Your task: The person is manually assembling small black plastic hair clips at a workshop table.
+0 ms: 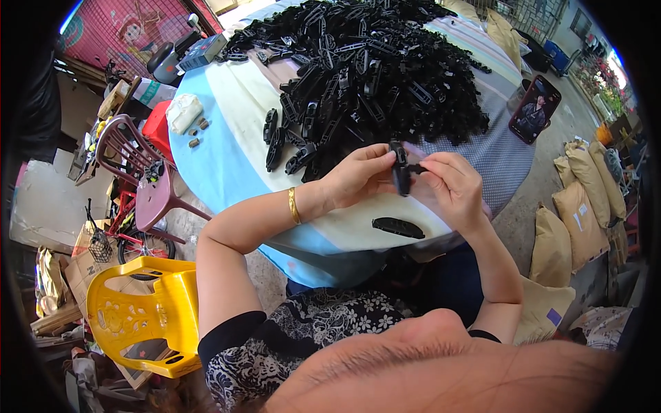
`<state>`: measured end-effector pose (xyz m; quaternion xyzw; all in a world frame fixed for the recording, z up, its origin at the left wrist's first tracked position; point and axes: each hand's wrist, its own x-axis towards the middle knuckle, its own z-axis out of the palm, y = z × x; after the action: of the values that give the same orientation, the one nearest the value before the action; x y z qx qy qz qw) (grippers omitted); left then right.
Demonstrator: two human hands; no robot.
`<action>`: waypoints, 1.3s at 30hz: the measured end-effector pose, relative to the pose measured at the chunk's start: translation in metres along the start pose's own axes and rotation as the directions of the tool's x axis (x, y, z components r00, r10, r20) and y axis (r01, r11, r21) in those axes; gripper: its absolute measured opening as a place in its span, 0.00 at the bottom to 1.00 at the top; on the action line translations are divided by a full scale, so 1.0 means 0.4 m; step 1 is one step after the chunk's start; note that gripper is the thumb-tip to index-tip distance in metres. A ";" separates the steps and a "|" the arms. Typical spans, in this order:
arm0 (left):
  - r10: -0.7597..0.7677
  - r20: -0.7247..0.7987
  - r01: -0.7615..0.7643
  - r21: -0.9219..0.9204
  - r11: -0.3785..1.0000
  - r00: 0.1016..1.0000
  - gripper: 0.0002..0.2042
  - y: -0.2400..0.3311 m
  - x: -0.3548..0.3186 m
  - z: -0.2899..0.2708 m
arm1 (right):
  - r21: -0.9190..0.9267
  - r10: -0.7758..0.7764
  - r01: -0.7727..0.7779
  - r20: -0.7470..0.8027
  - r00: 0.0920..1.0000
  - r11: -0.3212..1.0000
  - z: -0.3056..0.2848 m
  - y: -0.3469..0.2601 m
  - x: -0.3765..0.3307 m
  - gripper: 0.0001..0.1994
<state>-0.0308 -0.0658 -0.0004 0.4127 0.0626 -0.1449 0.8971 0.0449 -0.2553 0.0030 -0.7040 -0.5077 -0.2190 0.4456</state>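
My left hand [358,177] grips a long black plastic part [401,169] between thumb and fingers, held upright above the table's near edge. Beside it, my right hand [454,184] pinches a small black piece [417,168] against or close to that part's right side; whether the two are joined I cannot tell. A similar elongated black part [398,228] lies by itself on the cloth, just below my hands. Beyond them spreads a large heap of black plastic parts [372,76], long slotted ones on the left and smaller pieces on the right.
A striped cloth covers the round table [237,165]. A phone [535,109] stands upright at its right edge; a white bag [184,113] lies at its left. A yellow chair [148,310] and a purple chair [155,196] stand left. Brown sacks [578,224] line the right.
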 end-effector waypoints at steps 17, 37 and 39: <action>-0.215 0.063 0.183 0.337 0.924 0.975 0.17 -0.008 -0.002 -0.028 | -0.048 -0.280 0.298 0.229 0.932 0.953 -0.004 -0.020 0.004 0.11; 0.336 0.349 -0.353 0.934 -0.051 0.875 0.21 0.021 -0.060 0.027 | 0.091 0.427 -0.529 0.483 0.764 0.844 -0.027 -0.018 -0.015 0.13; 0.518 0.493 -0.309 0.862 -0.402 0.699 0.25 0.052 -0.057 0.019 | 0.105 0.389 -0.544 0.587 0.709 0.832 -0.051 -0.004 -0.004 0.13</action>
<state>-0.0459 -0.0538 0.0249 0.9265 -0.1685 0.2459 0.2295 0.0460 -0.2733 0.0128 -0.7744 -0.4406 0.1822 0.4159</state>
